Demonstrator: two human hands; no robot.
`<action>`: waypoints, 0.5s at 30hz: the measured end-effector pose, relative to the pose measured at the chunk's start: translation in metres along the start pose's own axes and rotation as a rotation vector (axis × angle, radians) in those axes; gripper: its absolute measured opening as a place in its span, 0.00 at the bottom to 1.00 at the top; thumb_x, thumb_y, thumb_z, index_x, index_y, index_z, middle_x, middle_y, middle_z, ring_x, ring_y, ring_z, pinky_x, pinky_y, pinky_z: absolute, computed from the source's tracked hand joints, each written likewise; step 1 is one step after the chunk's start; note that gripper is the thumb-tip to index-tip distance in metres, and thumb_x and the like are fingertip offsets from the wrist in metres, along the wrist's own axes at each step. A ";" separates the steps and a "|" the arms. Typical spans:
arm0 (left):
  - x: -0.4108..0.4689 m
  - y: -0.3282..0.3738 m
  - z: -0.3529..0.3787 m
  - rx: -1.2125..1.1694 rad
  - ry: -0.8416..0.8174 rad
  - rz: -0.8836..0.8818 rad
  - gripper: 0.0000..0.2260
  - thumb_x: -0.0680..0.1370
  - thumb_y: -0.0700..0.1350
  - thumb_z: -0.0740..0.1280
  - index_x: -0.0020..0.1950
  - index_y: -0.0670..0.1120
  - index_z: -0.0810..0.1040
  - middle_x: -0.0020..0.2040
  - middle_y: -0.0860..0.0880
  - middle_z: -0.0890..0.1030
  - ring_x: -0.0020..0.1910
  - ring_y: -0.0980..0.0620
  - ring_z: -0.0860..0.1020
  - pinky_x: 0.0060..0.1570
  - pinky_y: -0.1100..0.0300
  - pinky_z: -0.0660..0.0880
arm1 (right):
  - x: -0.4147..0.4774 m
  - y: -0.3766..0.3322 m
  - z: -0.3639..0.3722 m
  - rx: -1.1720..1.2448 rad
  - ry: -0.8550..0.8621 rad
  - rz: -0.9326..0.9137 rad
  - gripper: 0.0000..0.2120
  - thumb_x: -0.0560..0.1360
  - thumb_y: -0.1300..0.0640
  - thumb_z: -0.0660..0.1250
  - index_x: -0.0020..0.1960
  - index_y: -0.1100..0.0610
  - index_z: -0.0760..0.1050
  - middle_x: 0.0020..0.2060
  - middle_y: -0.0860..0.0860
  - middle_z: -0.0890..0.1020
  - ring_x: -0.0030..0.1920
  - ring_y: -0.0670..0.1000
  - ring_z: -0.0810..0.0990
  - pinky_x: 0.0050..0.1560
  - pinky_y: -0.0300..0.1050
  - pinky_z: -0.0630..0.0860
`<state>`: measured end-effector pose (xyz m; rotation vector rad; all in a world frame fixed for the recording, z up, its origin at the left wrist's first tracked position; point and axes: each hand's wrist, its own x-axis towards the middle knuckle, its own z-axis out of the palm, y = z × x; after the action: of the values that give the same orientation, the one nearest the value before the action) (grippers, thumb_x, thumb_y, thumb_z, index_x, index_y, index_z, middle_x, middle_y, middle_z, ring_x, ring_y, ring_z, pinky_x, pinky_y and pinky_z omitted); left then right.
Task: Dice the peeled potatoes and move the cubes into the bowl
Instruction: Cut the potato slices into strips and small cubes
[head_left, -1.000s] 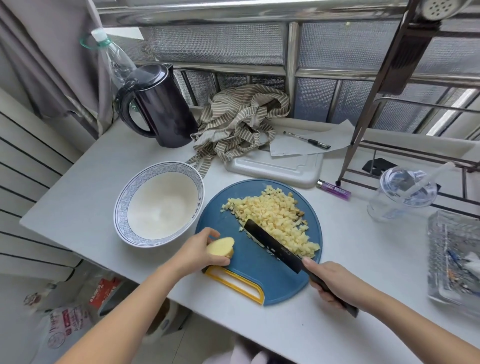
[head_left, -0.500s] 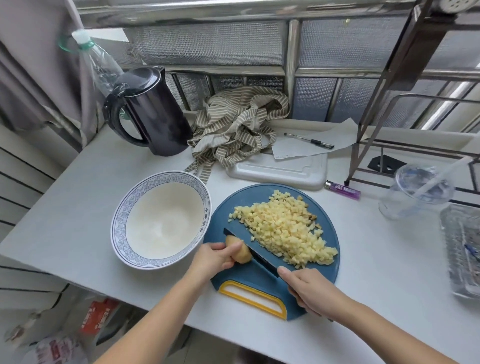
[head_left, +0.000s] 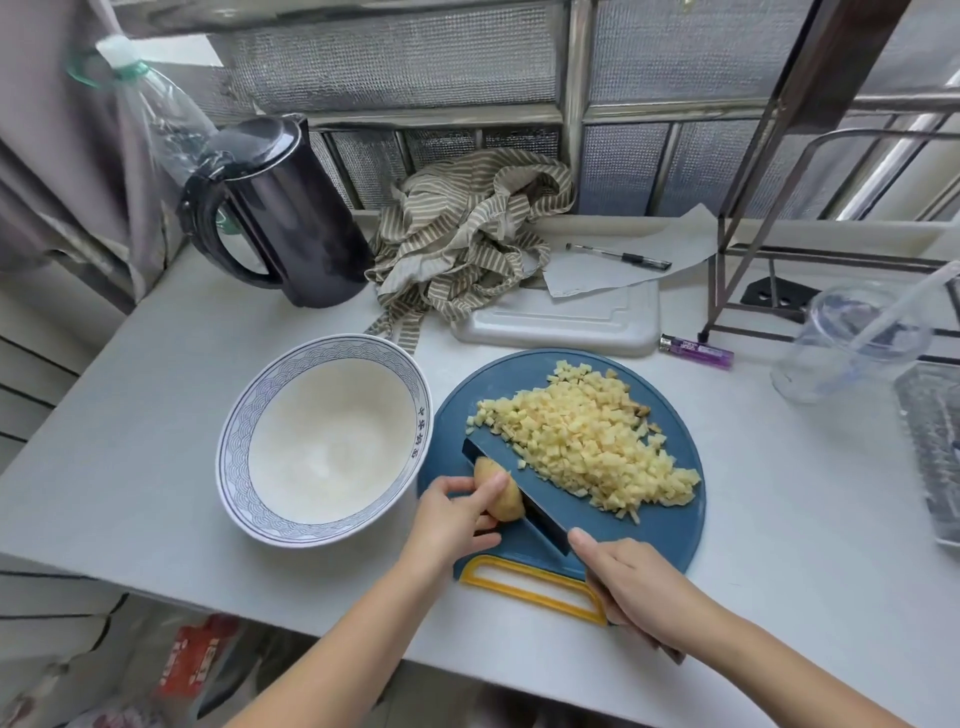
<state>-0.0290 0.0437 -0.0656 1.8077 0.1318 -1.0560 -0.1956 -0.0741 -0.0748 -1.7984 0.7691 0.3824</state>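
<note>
A round blue cutting board (head_left: 670, 525) with a yellow handle lies in front of me. A heap of diced potato cubes (head_left: 587, 434) covers its far right half. My left hand (head_left: 457, 517) holds a peeled potato piece (head_left: 501, 493) on the board's near left. My right hand (head_left: 631, 587) grips the handle of a dark knife (head_left: 519, 486), whose blade lies right against the potato piece, between it and the cubes. An empty white bowl (head_left: 324, 439) with a blue patterned rim stands just left of the board.
A black kettle (head_left: 283, 218), a striped cloth (head_left: 467, 234) and a white board (head_left: 566, 322) with paper and pen sit behind. A purple lighter (head_left: 696, 351), a clear cup (head_left: 852, 340) and a metal rack (head_left: 769, 218) are at the right. The table's front edge runs just below the cutting board.
The potato piece has been turned and set down by my left hand. The knife moved left from the cube pile until its blade met the potato.
</note>
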 end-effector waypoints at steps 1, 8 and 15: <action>-0.001 0.001 0.002 0.034 0.003 0.002 0.20 0.74 0.54 0.72 0.59 0.46 0.71 0.52 0.43 0.80 0.47 0.49 0.82 0.39 0.59 0.81 | -0.001 0.000 0.000 0.005 0.006 0.002 0.30 0.81 0.37 0.50 0.29 0.56 0.65 0.21 0.48 0.71 0.21 0.43 0.69 0.35 0.38 0.70; -0.003 0.011 0.012 0.096 -0.051 -0.008 0.24 0.73 0.56 0.72 0.60 0.43 0.69 0.56 0.43 0.77 0.51 0.48 0.80 0.35 0.61 0.80 | -0.009 -0.010 -0.001 0.042 0.025 0.023 0.29 0.80 0.37 0.51 0.33 0.58 0.66 0.23 0.49 0.69 0.18 0.44 0.65 0.23 0.33 0.63; 0.007 0.038 0.018 0.203 -0.113 0.074 0.18 0.77 0.59 0.64 0.58 0.47 0.72 0.44 0.46 0.83 0.38 0.51 0.79 0.37 0.60 0.73 | -0.017 -0.012 -0.031 0.239 0.200 0.073 0.26 0.80 0.38 0.54 0.35 0.58 0.65 0.23 0.52 0.65 0.20 0.50 0.62 0.21 0.38 0.60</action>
<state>-0.0159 0.0086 -0.0462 1.9119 -0.1142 -1.1495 -0.2031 -0.0952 -0.0447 -1.6010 0.9800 0.1513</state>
